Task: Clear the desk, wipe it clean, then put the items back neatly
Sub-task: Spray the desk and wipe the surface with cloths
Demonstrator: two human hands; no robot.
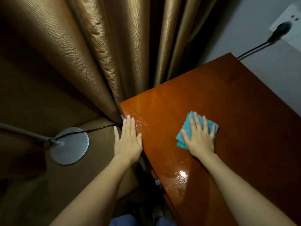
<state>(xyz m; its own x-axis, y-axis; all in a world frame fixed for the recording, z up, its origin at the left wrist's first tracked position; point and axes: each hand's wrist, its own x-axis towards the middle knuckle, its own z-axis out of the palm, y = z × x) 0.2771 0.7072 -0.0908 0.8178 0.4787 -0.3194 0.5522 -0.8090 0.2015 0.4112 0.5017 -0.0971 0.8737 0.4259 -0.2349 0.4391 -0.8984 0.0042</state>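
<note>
Head view. The desk (228, 111) occupies the right half of the frame. Its top is glossy reddish-brown wood, with wet streaks and droplets near the left corner and a bright reflection on a wet patch close to the near edge.

The right hand (199, 137) lies flat, palm down, on a folded teal cloth (184, 136). The fingers are straight and slightly spread. They press the cloth against the desk top and do not curl around it. The cloth sits on the middle of the desk top and shows beyond the fingertips and to the left of the palm.

The left hand (127, 141) lies flat at the left edge of the desk. The fingers are straight and close together, and the thumb rests on the desk top. The hand holds nothing.

A gold-brown curtain (81, 54) hangs behind and left of the desk and touches its left corner. The round metal base of a floor lamp (70, 145) stands on the floor to the left of the left hand, and a black cord (91, 130) runs from this base toward the desk corner. At upper right, a black plug (282, 29) sits in a white wall socket (291, 22), and its cable runs down behind the far corner of the desk.
</note>
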